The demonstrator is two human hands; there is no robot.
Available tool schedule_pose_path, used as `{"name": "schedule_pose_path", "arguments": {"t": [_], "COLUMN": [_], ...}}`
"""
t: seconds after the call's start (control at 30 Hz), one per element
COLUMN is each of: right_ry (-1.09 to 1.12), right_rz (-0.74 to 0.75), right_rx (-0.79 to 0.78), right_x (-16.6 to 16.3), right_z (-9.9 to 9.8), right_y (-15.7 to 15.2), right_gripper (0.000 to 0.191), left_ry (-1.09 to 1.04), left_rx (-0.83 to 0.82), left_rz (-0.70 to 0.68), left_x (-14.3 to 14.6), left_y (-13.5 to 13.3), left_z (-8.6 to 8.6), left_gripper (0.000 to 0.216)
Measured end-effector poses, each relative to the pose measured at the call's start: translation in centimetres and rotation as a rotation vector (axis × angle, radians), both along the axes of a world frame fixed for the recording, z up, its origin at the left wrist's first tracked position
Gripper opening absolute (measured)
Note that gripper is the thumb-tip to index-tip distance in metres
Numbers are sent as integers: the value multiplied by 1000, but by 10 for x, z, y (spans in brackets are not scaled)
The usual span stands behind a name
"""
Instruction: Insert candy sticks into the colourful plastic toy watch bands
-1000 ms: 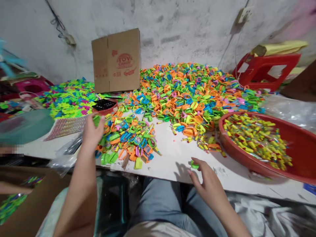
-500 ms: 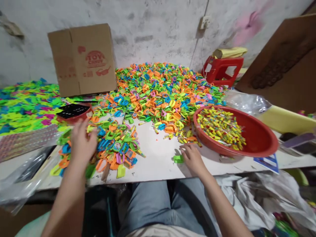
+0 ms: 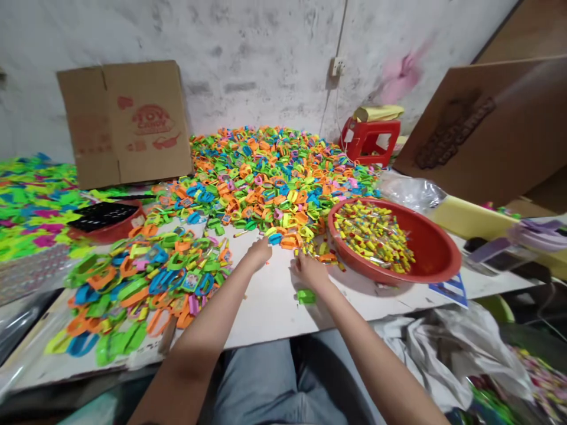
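Observation:
My left hand (image 3: 258,255) reaches to the front edge of a big heap of small plastic toys (image 3: 266,177) shaped like bands, in orange, green, blue and yellow. Its fingertips are close to a blue toy (image 3: 274,239); whether they grip anything is blurred. My right hand (image 3: 311,271) has its fingers drawn together beside several small yellow tubes (image 3: 311,248). What it pinches is too small to make out. A lone green toy (image 3: 306,296) lies just below this hand. Left of my left forearm spreads a second, smaller pile of band toys (image 3: 146,277).
A red basin (image 3: 436,254) with yellow tubes stands on the right. At the back are a cardboard box (image 3: 146,130) and a red stool (image 3: 374,139). A red bowl (image 3: 106,234) holding black pieces sits at left. A large carton (image 3: 482,124) leans at right.
My left hand has moved right, from the smaller pile to the heap's front edge. My right hand has left the green toy and moved forward to the yellow tubes. The view has shifted right.

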State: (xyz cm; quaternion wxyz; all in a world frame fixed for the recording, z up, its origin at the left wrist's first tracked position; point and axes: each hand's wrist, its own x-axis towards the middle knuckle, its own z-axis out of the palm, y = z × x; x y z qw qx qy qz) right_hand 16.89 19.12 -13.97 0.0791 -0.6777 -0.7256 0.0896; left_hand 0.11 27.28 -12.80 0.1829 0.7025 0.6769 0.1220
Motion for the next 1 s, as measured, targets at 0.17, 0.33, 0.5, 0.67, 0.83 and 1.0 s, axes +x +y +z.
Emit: {"name": "schedule_pose_path", "arguments": {"t": [0.17, 0.33, 0.5, 0.67, 0.83, 1.0], "right_ry": [28, 315, 635, 859, 1043, 1054], "right_rz": [-62, -82, 17, 16, 126, 261], "right_rx": [43, 96, 118, 284, 347, 331], "right_x": [28, 33, 33, 27, 5, -16], "right_z": [5, 2, -21, -23, 6, 27], "right_y": [-23, -55, -78, -91, -113, -134], "right_gripper": [28, 30, 17, 20, 20, 16], "left_ry": [-118, -212, -434, -733, -1207, -1260], "left_rx": [72, 119, 125, 11, -377, -268], "left_rz": [62, 140, 109, 26, -81, -89], "left_x": [1, 5, 9, 8, 0, -8], "left_y": [19, 29, 4, -80, -171, -205], "left_z": [-10, -6, 10, 21, 31, 35], "left_gripper": [32, 29, 22, 51, 55, 57]}}
